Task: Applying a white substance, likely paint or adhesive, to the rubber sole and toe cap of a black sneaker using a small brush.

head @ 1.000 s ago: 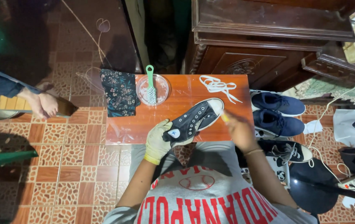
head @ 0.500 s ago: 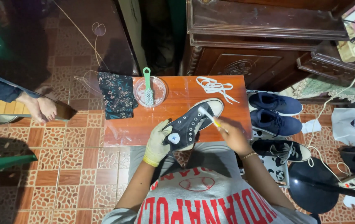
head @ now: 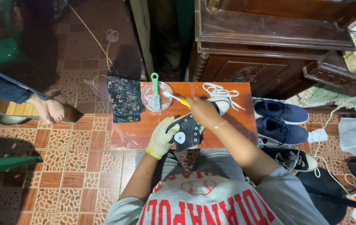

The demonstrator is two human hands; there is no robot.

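A black high-top sneaker [head: 194, 127] with a white toe cap lies on a small orange-brown table [head: 132, 133]. My left hand [head: 162, 137], in a pale glove, grips the sneaker at its heel end. My right hand [head: 201, 110], bare with a bracelet at the wrist, holds a toothbrush [head: 176, 98] with a yellow handle; its white head reaches toward a clear bowl [head: 157, 95]. A green-handled brush [head: 156, 93] rests in that bowl. White shoelaces [head: 221, 91] lie loose at the table's far right.
A dark floral cloth [head: 125, 99] hangs over the table's left end. Two navy shoes [head: 280, 118] and another black sneaker [head: 292, 158] lie on the tiled floor at right. A carved wooden cabinet [head: 269, 46] stands behind. Another person's bare feet [head: 47, 108] rest at left.
My right hand has left the sneaker's toe and swung left, carrying the toothbrush toward the clear bowl. My left hand keeps its hold on the sneaker.
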